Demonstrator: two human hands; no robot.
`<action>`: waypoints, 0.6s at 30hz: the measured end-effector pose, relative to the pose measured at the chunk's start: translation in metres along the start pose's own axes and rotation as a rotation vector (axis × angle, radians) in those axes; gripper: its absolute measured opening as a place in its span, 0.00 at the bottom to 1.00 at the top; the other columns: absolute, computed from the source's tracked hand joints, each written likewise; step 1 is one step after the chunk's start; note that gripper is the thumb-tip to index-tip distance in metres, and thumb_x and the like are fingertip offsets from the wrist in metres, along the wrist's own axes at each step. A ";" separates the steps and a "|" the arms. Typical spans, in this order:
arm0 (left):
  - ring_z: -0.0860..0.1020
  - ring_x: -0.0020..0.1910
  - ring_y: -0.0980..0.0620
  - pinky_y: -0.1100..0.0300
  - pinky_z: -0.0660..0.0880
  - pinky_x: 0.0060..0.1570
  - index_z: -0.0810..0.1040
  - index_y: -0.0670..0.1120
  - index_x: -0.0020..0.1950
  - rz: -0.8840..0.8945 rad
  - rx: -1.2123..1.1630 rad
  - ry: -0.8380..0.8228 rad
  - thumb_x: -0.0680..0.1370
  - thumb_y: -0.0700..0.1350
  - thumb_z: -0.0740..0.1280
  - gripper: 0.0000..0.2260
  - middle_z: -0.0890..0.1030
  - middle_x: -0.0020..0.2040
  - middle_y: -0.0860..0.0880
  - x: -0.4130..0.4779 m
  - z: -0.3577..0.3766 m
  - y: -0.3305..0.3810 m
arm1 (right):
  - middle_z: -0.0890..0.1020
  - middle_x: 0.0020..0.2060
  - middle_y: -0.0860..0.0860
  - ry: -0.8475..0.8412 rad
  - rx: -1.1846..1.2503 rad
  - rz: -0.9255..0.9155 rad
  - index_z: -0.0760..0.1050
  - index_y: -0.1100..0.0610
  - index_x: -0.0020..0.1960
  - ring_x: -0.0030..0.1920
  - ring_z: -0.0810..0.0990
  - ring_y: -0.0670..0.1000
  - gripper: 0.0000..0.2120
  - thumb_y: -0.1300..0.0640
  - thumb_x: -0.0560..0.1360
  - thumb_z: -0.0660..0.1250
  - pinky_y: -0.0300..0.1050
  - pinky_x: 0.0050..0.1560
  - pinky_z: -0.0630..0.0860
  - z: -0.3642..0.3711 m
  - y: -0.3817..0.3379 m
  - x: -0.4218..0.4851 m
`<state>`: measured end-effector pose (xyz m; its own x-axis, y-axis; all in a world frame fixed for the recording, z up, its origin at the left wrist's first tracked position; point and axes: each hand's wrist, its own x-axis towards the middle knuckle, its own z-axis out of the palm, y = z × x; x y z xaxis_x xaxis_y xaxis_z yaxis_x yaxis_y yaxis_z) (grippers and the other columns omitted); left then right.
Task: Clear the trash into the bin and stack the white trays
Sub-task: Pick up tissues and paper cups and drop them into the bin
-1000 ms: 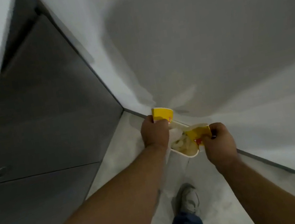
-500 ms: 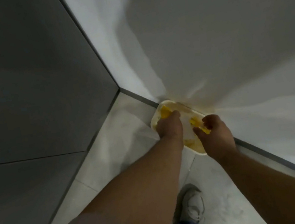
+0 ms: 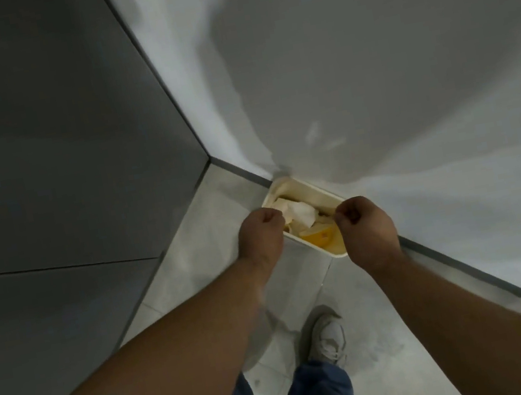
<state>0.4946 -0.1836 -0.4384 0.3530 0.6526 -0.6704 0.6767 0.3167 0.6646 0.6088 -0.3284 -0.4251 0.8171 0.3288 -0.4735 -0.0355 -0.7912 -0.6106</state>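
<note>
Looking down from the head camera, the view is showing a cream-white bin [image 3: 312, 192] standing on the pale tiled floor [image 3: 197, 243], its far long side sitting against the dark skirting at the foot of the white wall [image 3: 403, 67] and close to the corner where a grey panelled wall [image 3: 32, 133] is meeting it. Inside the bin, crumpled white paper [image 3: 300, 214] is lying toward the corner end and yellow trash [image 3: 319, 235] is lying toward the near end; no brand, label or lettering is legible on either. The left hand [image 3: 260, 235] is hovering over the bin's near-left rim with fingers curled into a loose fist, gripping nothing visible. The right hand [image 3: 363, 224] is hovering over the bin's right end, fingers likewise curled closed and holding nothing visible, and it is covering that end of the rim. Both bare forearms are reaching in from the bottom edge. A grey sneaker [image 3: 327, 338] and blue trouser legs are showing on the floor below the bin, well apart from it
</note>
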 end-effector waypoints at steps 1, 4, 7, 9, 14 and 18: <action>0.78 0.42 0.52 0.61 0.72 0.41 0.82 0.44 0.48 0.041 0.008 -0.002 0.79 0.44 0.66 0.06 0.81 0.43 0.49 -0.017 -0.015 0.012 | 0.81 0.41 0.39 0.004 0.008 -0.018 0.78 0.45 0.49 0.38 0.77 0.38 0.02 0.51 0.79 0.68 0.25 0.30 0.65 -0.013 -0.017 -0.010; 0.79 0.45 0.53 0.62 0.73 0.44 0.84 0.46 0.49 0.150 0.031 0.028 0.78 0.42 0.68 0.05 0.83 0.45 0.51 -0.069 -0.064 0.054 | 0.81 0.40 0.39 0.021 0.042 -0.082 0.78 0.45 0.48 0.39 0.78 0.38 0.01 0.51 0.77 0.68 0.30 0.33 0.67 -0.055 -0.076 -0.041; 0.79 0.42 0.54 0.59 0.75 0.46 0.83 0.49 0.44 0.213 -0.007 0.066 0.77 0.39 0.69 0.06 0.82 0.40 0.54 -0.126 -0.113 0.102 | 0.81 0.40 0.39 0.034 0.091 -0.161 0.78 0.45 0.47 0.38 0.78 0.37 0.01 0.50 0.78 0.69 0.31 0.32 0.68 -0.101 -0.140 -0.077; 0.78 0.40 0.56 0.58 0.75 0.46 0.83 0.48 0.45 0.258 -0.011 0.088 0.78 0.38 0.69 0.06 0.80 0.37 0.56 -0.162 -0.145 0.129 | 0.82 0.40 0.41 0.009 0.151 -0.211 0.78 0.45 0.46 0.37 0.79 0.36 0.03 0.51 0.78 0.69 0.26 0.28 0.68 -0.128 -0.182 -0.104; 0.76 0.35 0.60 0.64 0.73 0.38 0.83 0.52 0.41 0.413 0.006 0.174 0.77 0.41 0.69 0.08 0.83 0.39 0.49 -0.254 -0.218 0.191 | 0.84 0.38 0.42 -0.057 0.251 -0.366 0.80 0.46 0.45 0.39 0.81 0.39 0.01 0.51 0.76 0.71 0.36 0.38 0.73 -0.182 -0.276 -0.173; 0.77 0.38 0.55 0.64 0.74 0.40 0.84 0.49 0.44 0.471 -0.037 0.243 0.78 0.40 0.69 0.06 0.84 0.42 0.43 -0.312 -0.265 0.223 | 0.84 0.38 0.41 -0.143 0.301 -0.508 0.80 0.46 0.46 0.39 0.82 0.40 0.01 0.51 0.77 0.71 0.37 0.39 0.75 -0.206 -0.339 -0.220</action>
<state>0.3641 -0.1338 0.0062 0.4503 0.8695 -0.2032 0.4563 -0.0285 0.8894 0.5595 -0.2382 0.0167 0.6899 0.7096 -0.1433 0.1606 -0.3430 -0.9255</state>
